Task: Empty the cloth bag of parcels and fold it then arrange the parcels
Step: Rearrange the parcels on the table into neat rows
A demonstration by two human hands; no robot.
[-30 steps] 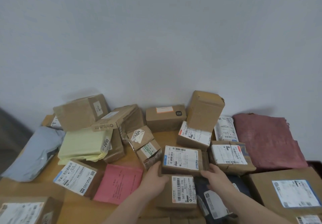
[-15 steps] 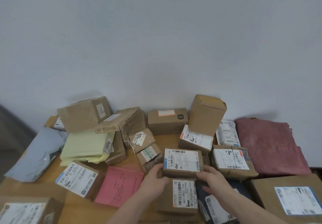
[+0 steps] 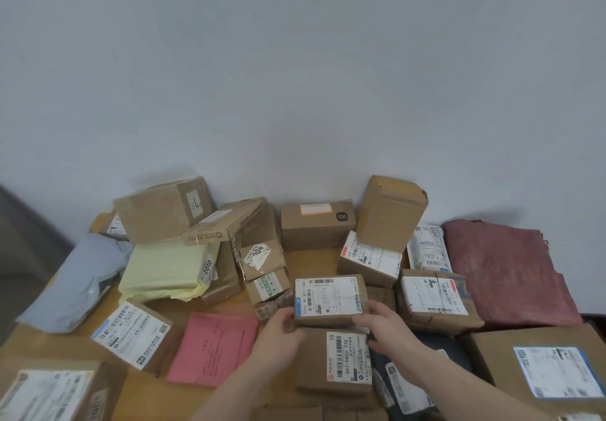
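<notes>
Cardboard sat between both hands: the left hand (image 3: 278, 338) and right hand (image 3: 387, 325) gripped the near corners of a small labelled box (image 3: 329, 299), which rested just behind another labelled box (image 3: 334, 361). Bare tabletop (image 3: 311, 260) showed only beyond it, hemmed by parcels, with a pink envelope (image 3: 213, 348) left. At the right edge lay the folded red cloth bag (image 3: 508, 269).

Brown parcels (image 3: 329, 301) — maroon bag (image 3: 505, 269), pink envelope (image 3: 213, 348).

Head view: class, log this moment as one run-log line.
left hand grips labelled box | right hand grips same | cloth bag folded, right | stage: arranging
</notes>
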